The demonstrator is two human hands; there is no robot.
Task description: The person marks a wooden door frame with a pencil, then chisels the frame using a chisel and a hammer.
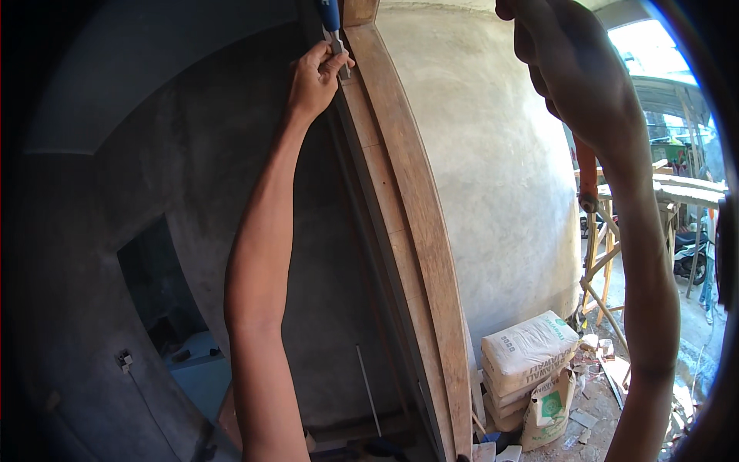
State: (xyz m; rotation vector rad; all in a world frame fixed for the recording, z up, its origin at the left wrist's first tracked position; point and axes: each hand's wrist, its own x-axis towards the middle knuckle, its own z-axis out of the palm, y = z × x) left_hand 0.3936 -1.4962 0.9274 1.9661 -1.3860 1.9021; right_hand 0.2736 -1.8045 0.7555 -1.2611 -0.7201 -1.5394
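Observation:
High on the wooden door frame [408, 162], my left hand [317, 77] pinches the metal blade of a chisel [329, 14]. The chisel's blue handle points up and is cut off by the top edge of the view. Its blade lies against the frame's inner face, with the tip just below my fingers. My right hand [577, 77] is raised at the upper right, closed round a tool with an orange handle [588, 181]. The handle's lower end hangs below my fist. The tool's other end is out of view.
Bags, apparently of cement [531, 346], are stacked by the pale plastered wall [500, 169], with rubble [593, 400] on the ground beside them. Wooden scaffold poles [604, 262] and a motorbike [689, 258] stand outside. A dark room with a wall opening [169, 285] lies left of the frame.

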